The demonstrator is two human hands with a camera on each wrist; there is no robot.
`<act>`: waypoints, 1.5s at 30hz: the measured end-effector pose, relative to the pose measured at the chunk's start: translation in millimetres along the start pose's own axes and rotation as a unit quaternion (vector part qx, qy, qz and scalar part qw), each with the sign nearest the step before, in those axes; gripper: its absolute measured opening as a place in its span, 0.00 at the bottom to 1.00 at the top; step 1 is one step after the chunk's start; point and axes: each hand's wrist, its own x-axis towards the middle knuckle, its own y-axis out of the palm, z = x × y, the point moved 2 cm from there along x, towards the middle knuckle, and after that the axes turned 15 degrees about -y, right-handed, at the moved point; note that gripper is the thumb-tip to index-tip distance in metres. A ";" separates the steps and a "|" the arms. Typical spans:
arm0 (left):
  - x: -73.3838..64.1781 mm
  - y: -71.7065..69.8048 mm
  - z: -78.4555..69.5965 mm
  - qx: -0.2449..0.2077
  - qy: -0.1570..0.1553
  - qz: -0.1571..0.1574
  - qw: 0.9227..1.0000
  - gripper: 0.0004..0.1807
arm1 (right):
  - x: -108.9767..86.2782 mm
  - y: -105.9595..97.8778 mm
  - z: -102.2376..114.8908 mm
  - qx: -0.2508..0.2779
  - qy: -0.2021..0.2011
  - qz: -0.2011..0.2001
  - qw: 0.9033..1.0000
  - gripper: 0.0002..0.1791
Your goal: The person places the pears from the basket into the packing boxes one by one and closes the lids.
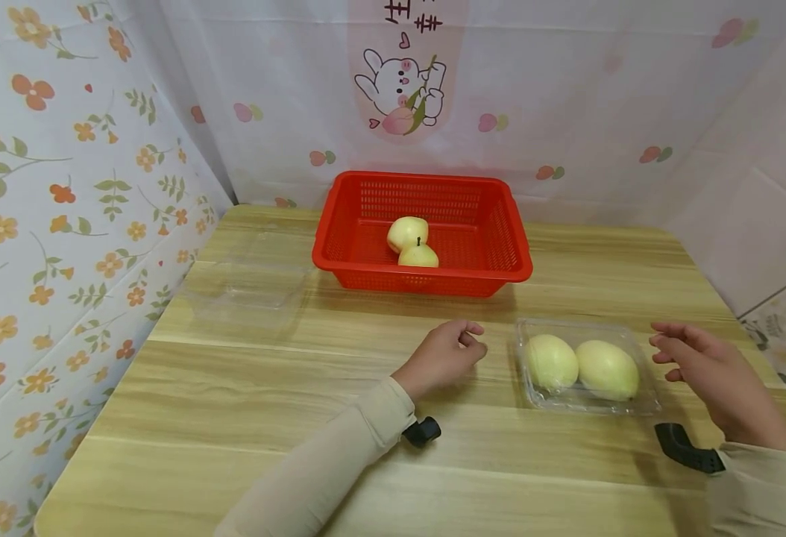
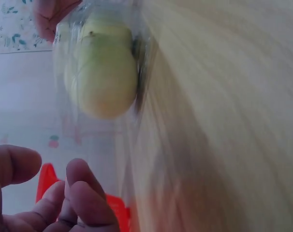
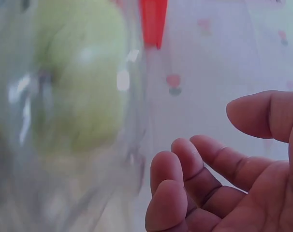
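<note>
A clear plastic box (image 1: 588,406) holding two pale yellow-green pears (image 1: 606,371) sits on the right part of the table. My left hand (image 1: 441,358) is to the left of the box, fingers loosely curled and holding nothing. On the box's other side, my right hand (image 1: 711,369) hovers by its right edge with relaxed fingers and an empty palm. In the left wrist view the pears (image 2: 105,77) show through the box wall, beyond the fingers. The right wrist view has the box close beside my right hand (image 3: 233,188), with a gap between them.
A red perforated basket (image 1: 426,280) with two pears (image 1: 408,233) stands at the back of the table. Another clear plastic container (image 1: 252,287) lies at the back left. Patterned cloth (image 1: 285,82) hangs behind the table and along its sides.
</note>
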 end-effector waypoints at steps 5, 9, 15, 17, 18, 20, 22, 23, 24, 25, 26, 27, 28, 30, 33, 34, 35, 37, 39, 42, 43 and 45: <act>-5.9 -13.1 1.1 -0.011 0.024 -0.037 0.999 0.16 | 7.3 4.7 14.0 -0.008 -0.016 0.002 1.000 0.37; -9.8 -22.6 3.5 -0.019 0.035 -0.051 0.998 0.14 | 11.4 7.1 22.6 -0.008 -0.028 0.005 1.000 0.35; -14.1 -36.9 9.1 -0.004 0.057 -0.054 0.997 0.14 | 19.6 10.8 34.6 -0.021 -0.045 0.013 0.999 0.32; -15.8 -41.6 11.0 0.005 0.063 -0.057 0.996 0.14 | 22.6 12.1 39.8 -0.029 -0.047 0.020 0.998 0.32; -16.7 -43.8 11.9 0.007 0.066 -0.057 0.996 0.14 | 24.2 12.8 42.6 -0.032 -0.046 0.024 0.998 0.32; -18.8 -47.6 13.6 0.011 0.069 -0.056 0.996 0.14 | 27.6 13.6 48.6 -0.038 -0.047 0.033 0.998 0.32; -20.8 -50.6 15.4 0.012 0.072 -0.054 0.996 0.13 | 31.7 14.2 54.9 -0.041 -0.050 0.042 0.997 0.33; -21.8 -51.7 16.1 0.010 0.075 -0.050 0.996 0.13 | 34.0 14.6 57.9 -0.042 -0.052 0.045 0.997 0.32; -22.9 -52.7 16.7 0.010 0.077 -0.047 0.996 0.12 | 36.9 15.0 60.9 -0.042 -0.057 0.049 0.996 0.32; -24.1 -53.6 17.2 0.010 0.078 -0.044 0.996 0.12 | 40.0 15.7 63.6 -0.042 -0.062 0.052 0.996 0.32; -25.5 -54.4 17.5 0.010 0.079 -0.041 0.996 0.12 | 42.9 16.2 66.3 -0.045 -0.065 0.055 0.995 0.32; -26.6 -55.1 18.0 0.010 0.080 -0.037 0.996 0.12 | 46.3 17.3 68.9 -0.046 -0.068 0.057 0.995 0.32; -28.1 -55.8 18.1 0.011 0.080 -0.033 0.996 0.12 | 49.7 18.5 71.3 -0.047 -0.071 0.058 0.995 0.31; -30.6 -57.2 18.6 0.017 0.081 -0.031 0.996 0.11 | 56.6 21.8 76.0 -0.056 -0.075 0.061 0.994 0.31; -33.7 -59.9 20.1 0.021 0.083 -0.027 0.996 0.12 | 66.6 27.8 83.6 -0.071 -0.078 0.063 0.992 0.29; -34.6 -61.0 20.8 0.024 0.084 -0.028 0.996 0.12 | 69.7 29.8 86.0 -0.076 -0.080 0.064 0.992 0.28; -35.4 -62.0 21.4 0.026 0.085 -0.028 0.996 0.12 | 72.7 31.8 88.2 -0.082 -0.081 0.067 0.991 0.28; -37.0 -64.1 23.1 0.030 0.084 -0.028 0.996 0.12 | 78.5 35.1 92.0 -0.087 -0.081 0.073 0.990 0.28; -38.6 -66.5 24.6 0.035 0.086 -0.028 0.995 0.12 | 83.6 37.3 95.2 -0.092 -0.079 0.079 0.990 0.29; -41.5 -70.7 26.8 0.041 0.083 -0.032 0.995 0.13 | 90.9 39.6 98.3 -0.096 -0.073 0.088 0.989 0.30; -42.3 -72.0 27.2 0.043 0.082 -0.033 0.995 0.13 | 92.8 39.9 98.9 -0.096 -0.072 0.090 0.989 0.30; -43.8 -74.6 28.5 0.045 0.083 -0.037 0.995 0.12 | 97.2 40.3 99.0 -0.095 -0.069 0.096 0.988 0.30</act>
